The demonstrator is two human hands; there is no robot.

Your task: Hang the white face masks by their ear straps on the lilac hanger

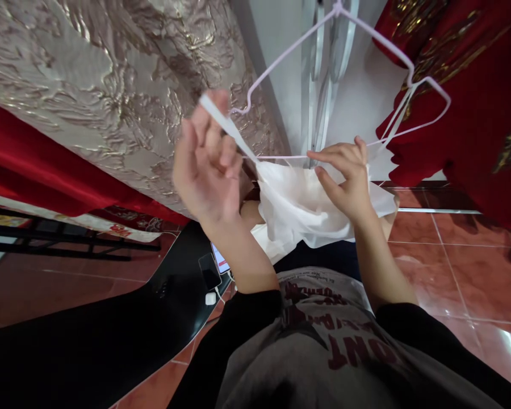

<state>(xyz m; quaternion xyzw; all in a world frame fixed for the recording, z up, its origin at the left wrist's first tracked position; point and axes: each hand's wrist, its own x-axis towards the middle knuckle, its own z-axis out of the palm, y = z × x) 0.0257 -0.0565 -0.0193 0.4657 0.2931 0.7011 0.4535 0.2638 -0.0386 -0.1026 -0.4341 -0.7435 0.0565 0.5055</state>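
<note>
Tension on the strap point(226, 122) should be light and even: keep the band flat, avoid twists, and steady the hanger point(338, 9) with the opposite hand so that it does not swing.

Left hand point(208, 170): palm toward the camera, fingers loosely curled. The strap lies across the fingers and runs taut down to the garment point(306, 213). Motion blur covers this hand; whether it pinches the band or only carries it cannot be told.

Right hand point(348, 176): thumb and forefinger stand apart, with no closed grip. The forefinger tip meets, or nearly meets, the lower bar of the hanger; the palm is over the garment's upper edge.

The garment, thin and white, lies below the lower bar, in front of the person's body. Its second strap point(398, 120) is seated in the hanger's right-hand notch. The left end of the hanger is beside the left hand's fingers, bare of any strap.

Outward from the hanger, textured pale fabric point(111, 74) stands to the left and red fabric point(472, 96) to the right. A phone point(210, 271) rests on the black bench point(153, 324).
</note>
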